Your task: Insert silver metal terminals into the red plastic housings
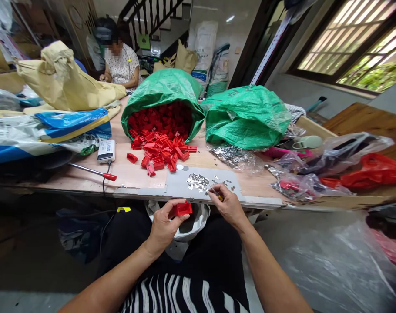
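Between the thumb and fingers of my left hand (163, 226) is a red plastic part (184, 208), its hollow side facing up, just in front of the table edge. My right hand (227, 202) is closed around a small tool with a yellowish handle (220, 197); its thin tip points at the grey mat (176, 180). Small metal pieces (198, 182) lie in a heap on that mat, with several more scattered to the right. Behind the mat, many red parts (162, 150) spill out of an open green sack (167, 87).
A second green sack (246, 117) and plastic bags (315, 174) fill the right side. At left are a white device with a cable (106, 151), a red-handled rod (109, 176) and sacks. A white bag (198, 224) hangs open below my hands. Another person (121, 65) sits beyond the table.
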Demonstrator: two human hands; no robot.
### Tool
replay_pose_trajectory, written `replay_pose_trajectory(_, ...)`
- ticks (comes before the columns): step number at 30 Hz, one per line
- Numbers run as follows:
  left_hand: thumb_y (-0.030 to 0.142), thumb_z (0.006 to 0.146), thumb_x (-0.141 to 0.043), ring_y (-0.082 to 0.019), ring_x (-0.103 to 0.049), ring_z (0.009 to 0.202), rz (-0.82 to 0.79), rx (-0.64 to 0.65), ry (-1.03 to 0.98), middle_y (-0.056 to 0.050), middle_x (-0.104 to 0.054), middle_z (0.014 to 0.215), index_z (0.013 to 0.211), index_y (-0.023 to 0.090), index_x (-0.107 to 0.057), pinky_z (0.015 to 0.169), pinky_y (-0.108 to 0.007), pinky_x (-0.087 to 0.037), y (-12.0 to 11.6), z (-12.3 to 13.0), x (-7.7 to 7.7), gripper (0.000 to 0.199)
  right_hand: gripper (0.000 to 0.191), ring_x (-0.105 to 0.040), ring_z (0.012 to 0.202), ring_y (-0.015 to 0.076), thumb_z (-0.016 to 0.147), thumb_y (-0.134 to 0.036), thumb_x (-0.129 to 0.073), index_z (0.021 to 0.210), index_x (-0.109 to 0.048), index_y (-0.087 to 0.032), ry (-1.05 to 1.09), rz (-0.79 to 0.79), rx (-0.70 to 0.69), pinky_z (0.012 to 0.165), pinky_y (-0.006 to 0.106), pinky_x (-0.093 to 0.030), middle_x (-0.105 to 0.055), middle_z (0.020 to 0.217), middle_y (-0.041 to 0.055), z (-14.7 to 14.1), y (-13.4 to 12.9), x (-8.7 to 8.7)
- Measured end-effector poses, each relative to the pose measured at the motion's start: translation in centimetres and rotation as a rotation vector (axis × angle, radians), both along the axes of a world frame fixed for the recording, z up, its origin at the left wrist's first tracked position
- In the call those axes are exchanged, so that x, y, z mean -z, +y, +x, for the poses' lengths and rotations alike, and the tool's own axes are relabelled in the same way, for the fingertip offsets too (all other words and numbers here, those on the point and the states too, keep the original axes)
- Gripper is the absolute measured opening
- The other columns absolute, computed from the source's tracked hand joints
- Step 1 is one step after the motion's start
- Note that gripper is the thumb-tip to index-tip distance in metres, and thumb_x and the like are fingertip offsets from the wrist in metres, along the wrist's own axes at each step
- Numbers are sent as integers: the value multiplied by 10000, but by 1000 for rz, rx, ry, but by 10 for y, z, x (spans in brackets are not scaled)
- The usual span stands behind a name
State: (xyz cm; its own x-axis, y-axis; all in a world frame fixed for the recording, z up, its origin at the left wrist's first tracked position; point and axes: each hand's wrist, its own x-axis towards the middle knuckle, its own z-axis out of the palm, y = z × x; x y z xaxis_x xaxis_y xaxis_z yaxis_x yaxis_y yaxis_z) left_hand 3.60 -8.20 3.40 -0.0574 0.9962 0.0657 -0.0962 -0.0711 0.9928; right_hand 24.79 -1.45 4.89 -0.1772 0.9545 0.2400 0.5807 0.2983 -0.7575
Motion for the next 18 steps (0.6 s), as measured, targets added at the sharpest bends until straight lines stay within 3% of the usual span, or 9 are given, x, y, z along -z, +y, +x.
replay_pose_trajectory(4,224,659,-762,-237,-634,949,83,-60,120,-56,-715,1005,968,251,-715,909,-336,-465,0,-2,-3,314,178,-566,689,145,836,-373,-575,839,-597,-196,80,-68,-119,637,237,-434,-641,781,21,-23,-24,-12)
replay_pose_trajectory(8,210,687,-737,-246,-618,1005,187,-65,212,-50,-714,1017,983,271,-712,1005,-389,-405,0,-2,-5,303,148,-554,633,142,854,-336,-562,852,-618,-199,6,-44,-174,612,243,-427,-647,735,19,-38,-37,-13)
replay_pose_trajectory(13,167,636,-763,-254,-626,992,164,-60,104,-36,-731,955,914,284,-734,1133,-466,-239,0,0,-6,303,104,-582,709,164,863,-248,-544,891,-637,-210,-53,37,-227,682,271,-441,-650,780,39,-44,-38,-9)
replay_pose_trajectory(18,121,621,-764,-234,-639,958,158,-67,58,-39,-731,958,909,271,-743,1146,-449,-228,-2,2,-5,325,147,-591,753,166,892,-247,-506,898,-650,-214,-35,-10,-311,716,281,-455,-651,813,47,-45,-37,-12)
